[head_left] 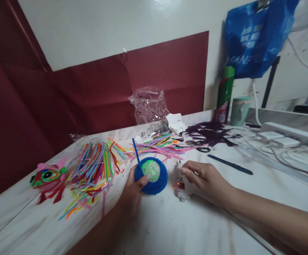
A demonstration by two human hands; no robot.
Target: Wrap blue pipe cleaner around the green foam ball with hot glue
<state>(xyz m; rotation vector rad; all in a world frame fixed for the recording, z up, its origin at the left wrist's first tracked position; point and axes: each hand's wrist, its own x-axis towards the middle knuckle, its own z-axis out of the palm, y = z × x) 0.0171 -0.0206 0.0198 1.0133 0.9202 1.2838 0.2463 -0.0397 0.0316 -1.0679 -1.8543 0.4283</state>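
In fingers of the left hand (pixel 133 186), clamped at its near-left edge: blue disc (pixel 162 180). In those of the right hand (pixel 205 179), pinched on: white tool (pixel 180 177), beside the disc.

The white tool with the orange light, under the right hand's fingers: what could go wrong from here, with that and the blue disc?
The white tool shows an orange light, so it may be powered; if it heats, the right hand could get burned.
The blue stick juts up past the blue disc in the left hand, so a bump might bend it.
Loose coloured strips lie near the left forearm, which might scatter them.
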